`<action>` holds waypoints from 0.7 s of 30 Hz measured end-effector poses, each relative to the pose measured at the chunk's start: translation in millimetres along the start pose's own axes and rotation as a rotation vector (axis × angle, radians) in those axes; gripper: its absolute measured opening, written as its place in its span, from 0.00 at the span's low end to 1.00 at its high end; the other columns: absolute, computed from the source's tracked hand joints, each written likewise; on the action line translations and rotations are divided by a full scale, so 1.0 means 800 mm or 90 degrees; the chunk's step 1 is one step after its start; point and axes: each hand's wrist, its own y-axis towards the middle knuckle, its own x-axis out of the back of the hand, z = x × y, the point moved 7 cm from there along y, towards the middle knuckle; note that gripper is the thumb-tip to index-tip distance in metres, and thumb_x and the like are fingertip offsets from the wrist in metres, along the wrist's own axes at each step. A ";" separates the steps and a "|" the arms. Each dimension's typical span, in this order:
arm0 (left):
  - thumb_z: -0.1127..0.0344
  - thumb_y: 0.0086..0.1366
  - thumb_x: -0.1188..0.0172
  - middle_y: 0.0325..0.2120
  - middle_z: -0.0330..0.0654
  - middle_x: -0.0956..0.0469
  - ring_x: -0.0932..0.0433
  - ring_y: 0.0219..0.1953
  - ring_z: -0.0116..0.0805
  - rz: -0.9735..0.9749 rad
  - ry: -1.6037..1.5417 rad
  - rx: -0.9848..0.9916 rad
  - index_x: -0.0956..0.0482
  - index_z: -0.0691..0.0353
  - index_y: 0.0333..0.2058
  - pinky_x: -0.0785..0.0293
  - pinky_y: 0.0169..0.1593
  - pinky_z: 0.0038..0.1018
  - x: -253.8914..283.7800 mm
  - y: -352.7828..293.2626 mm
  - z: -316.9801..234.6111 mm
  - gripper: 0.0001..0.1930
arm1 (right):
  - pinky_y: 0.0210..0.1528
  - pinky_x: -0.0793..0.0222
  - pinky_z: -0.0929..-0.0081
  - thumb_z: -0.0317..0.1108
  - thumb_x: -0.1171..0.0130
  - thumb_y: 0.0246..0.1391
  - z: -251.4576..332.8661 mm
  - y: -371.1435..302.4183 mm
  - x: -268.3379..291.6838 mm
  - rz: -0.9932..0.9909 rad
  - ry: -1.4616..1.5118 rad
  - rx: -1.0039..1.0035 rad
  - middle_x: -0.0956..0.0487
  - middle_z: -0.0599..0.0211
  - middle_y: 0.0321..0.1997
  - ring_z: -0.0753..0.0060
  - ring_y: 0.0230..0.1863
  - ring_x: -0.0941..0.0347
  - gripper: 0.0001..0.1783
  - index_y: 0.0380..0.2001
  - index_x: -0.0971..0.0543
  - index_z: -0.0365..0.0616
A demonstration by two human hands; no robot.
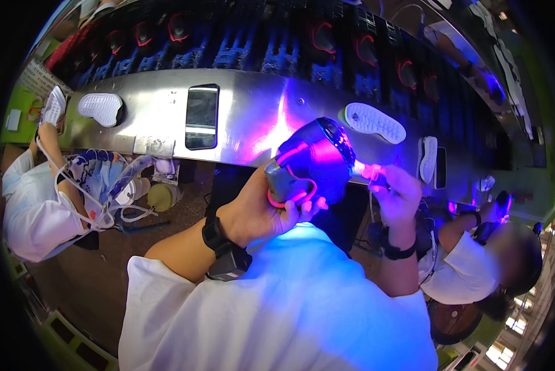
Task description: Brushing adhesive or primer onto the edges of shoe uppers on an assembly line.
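My left hand [268, 207] is wrapped round a dark shoe upper [317, 157] stretched over a form, held above the near edge of the metal bench. The upper glows blue and purple under coloured light, with a bright pink-red line curving round its opening. A grey block, apparently the top of the form, shows in that opening. My right hand [398, 195] is at the right of the upper, thumb and fingers closed together. A small pink-lit piece between those fingers and the upper is too blurred to name.
On the metal bench [157, 99] lie a dark phone [202, 117] and white shoe soles, one left [101, 109], one right [376, 122]. Behind runs a rack [246, 43] with more dark uppers. Co-workers sit at left [42, 216] and right [463, 266].
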 end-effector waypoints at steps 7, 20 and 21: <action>0.54 0.70 0.44 0.50 0.44 0.21 0.21 0.51 0.36 0.027 0.590 -0.292 0.30 0.63 0.58 0.26 0.58 0.37 -0.058 0.011 -0.021 0.24 | 0.44 0.26 0.72 0.24 0.30 0.47 -0.035 -0.038 -0.002 -0.038 -0.046 -0.067 0.15 0.62 0.41 0.71 0.41 0.20 0.21 0.48 0.18 0.36; 0.75 0.52 0.27 0.51 0.44 0.22 0.23 0.53 0.31 -0.224 1.210 -0.566 0.33 0.68 0.62 0.27 0.58 0.31 -0.145 0.017 -0.104 0.38 | 0.44 0.26 0.70 0.27 0.32 0.52 -0.087 -0.068 -0.032 0.014 0.035 -0.165 0.16 0.54 0.39 0.63 0.37 0.19 0.18 0.47 0.18 0.36; 0.75 0.52 0.27 0.51 0.44 0.22 0.23 0.53 0.31 -0.237 1.218 -0.571 0.33 0.68 0.62 0.27 0.58 0.31 -0.149 0.015 -0.115 0.38 | 0.44 0.26 0.70 0.27 0.32 0.52 -0.097 -0.072 -0.029 0.013 0.048 -0.158 0.16 0.54 0.39 0.63 0.37 0.19 0.18 0.47 0.18 0.36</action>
